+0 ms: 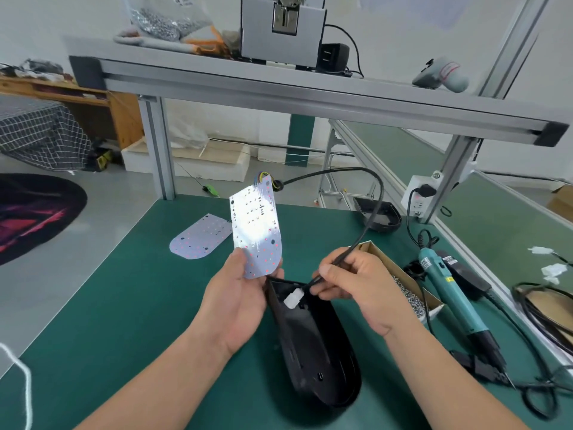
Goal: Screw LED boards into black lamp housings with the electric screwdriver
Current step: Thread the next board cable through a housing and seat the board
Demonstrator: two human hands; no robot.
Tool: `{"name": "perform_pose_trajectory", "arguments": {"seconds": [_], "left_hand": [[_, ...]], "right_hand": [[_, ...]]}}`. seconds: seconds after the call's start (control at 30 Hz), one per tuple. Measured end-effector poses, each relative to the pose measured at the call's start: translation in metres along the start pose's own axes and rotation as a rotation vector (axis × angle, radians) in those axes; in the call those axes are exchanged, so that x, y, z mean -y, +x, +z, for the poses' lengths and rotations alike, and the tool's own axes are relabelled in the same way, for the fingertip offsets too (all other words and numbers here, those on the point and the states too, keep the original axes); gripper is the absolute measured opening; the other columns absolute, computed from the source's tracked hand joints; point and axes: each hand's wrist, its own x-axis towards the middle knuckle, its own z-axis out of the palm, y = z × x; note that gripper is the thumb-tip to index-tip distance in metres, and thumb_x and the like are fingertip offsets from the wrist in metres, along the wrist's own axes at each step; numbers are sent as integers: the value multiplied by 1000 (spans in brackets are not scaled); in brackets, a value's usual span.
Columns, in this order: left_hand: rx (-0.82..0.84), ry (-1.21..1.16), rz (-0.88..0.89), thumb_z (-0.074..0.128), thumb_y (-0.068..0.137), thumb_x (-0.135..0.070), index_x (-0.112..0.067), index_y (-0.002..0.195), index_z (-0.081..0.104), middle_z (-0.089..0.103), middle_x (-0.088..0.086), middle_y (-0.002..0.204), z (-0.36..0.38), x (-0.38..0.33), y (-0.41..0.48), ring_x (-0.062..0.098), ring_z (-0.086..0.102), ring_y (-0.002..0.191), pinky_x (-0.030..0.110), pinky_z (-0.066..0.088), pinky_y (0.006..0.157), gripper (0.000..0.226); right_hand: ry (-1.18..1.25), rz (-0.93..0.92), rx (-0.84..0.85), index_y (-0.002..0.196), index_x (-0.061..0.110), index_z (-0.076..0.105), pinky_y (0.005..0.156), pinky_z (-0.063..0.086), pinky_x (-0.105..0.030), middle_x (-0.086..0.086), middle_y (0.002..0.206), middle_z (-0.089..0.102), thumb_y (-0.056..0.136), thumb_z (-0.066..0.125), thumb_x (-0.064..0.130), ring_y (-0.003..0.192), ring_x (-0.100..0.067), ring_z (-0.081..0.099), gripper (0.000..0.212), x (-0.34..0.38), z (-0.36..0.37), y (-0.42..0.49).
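Holding the LED board (257,231) upright in my left hand (238,293), thumb on its face and fingers behind its rounded lower end, above the middle of the green mat (124,305).

Board: thin, flat, pale, one end rounded, dotted with small red and dark spots. Glare washes out its centre. The coloured wires at its far tip are too small to trace.

My right hand (356,283) pinches a black cable (369,225) between thumb and fingers, just above a white plug (293,298).

The plug sits over the narrow far end of the black housing (313,346), a long matte plastic shell lying open side up near me. Cannot tell whether they touch.

A second board (201,235) lies flat, far left.

The teal screwdriver (449,290) lies to the right beside a cardboard box (406,290) of screws, which my right hand partly hides.
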Motion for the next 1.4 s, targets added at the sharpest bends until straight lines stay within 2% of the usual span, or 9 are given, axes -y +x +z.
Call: {"name": "perform_pose_trajectory", "arguments": {"seconds": [0.13,0.33,0.5,0.63,0.77,0.93,1.1,1.27,1.4], "left_hand": [[10,56,15,40,113,-32,-13,133,62,66,5,111,-1,2,-1,20,59,88,40,54,90,35],[26,16,24,42,113,-28,-13,129,60,68,4,108,0,2,0,20,60,84,37,59,81,29],[11,34,42,38,114,-30,-13,129,59,64,4,104,1,1,-1,20,53,85,42,47,88,31],[18,31,31,39,113,-30,-14,124,62,64,4,104,4,1,-2,18,55,83,39,51,85,30],[30,27,40,38,114,-31,-14,126,62,70,3,108,4,2,-3,18,60,83,38,51,86,32],[20,18,38,37,115,-32,-13,128,62,74,3,109,3,2,-2,17,65,81,41,51,90,34],[40,-2,32,38,114,-31,-13,124,65,74,3,111,4,3,-3,19,66,87,40,51,91,34],[66,-8,21,41,112,-34,-15,121,66,73,3,108,6,4,-6,19,68,87,40,49,93,32],[92,-20,34,55,98,-38,-15,114,68,67,5,103,6,1,-6,22,62,87,40,47,91,30]], "right_hand": [[121,48,156,91,14,74,71,64,-33,-23,100,75,93,76,19,91,-45,77,5,2,-6,-1],[-167,-67,-3,88,17,71,76,63,-32,-16,87,78,101,65,7,87,-33,79,17,-7,0,3],[-140,-118,223,98,8,71,74,63,-34,-19,87,76,99,70,18,87,-37,78,9,3,-3,-5],[-248,-71,217,96,22,76,72,59,-33,-11,84,76,94,69,32,77,-26,76,12,2,0,-6],[-518,-168,222,94,30,74,75,54,-26,3,88,72,88,76,25,77,-12,68,8,-6,6,-6],[-648,-264,125,87,25,74,74,52,-27,8,88,68,85,80,11,78,-17,66,15,-11,15,-4],[-735,-288,123,85,28,75,82,46,-19,11,89,67,83,85,19,92,-10,64,14,-13,21,-5],[-743,-304,154,88,31,78,93,43,-25,11,97,65,80,88,23,107,-11,59,14,-9,11,-3],[-808,-300,235,108,33,66,104,42,-25,16,117,58,94,76,30,117,-4,56,18,-18,11,-2]]}}
